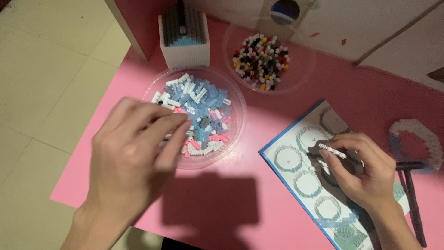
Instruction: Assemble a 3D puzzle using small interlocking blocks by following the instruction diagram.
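A: Left hand (134, 157)?
B: Over the near bowl (231, 99), fingers bunched and dipped into the blue, white and pink bricks (203, 104). Blurred, so can't tell if it has one pinched.
A: Right hand (365, 173)?
B: Resting on the booklet (289, 159). Thumb and forefinger pinch a short white strip (332, 150) of joined bricks, held level just above the page.
A: Edges?
B: Pink table (259, 208) is skewed in view. Its left edge runs diagonally from the top down to a corner at lower left; tile floor (46, 92) beyond. Near bowl sits close to that edge, and the left wrist hangs past the front edge.
A: Room to move?
B: Bare pink strip between bowl and booklet, and more in front of the bowl. The back is crowded: far bowl (305, 69) of mixed dark bricks, just beside the near one, and a white block (185, 51) with a grey top at the back left, touching the near bowl's rim.
A: Right side?
B: Tight. A ring piece (428, 134) and a dark tool (414, 194) lie just beyond the right hand.
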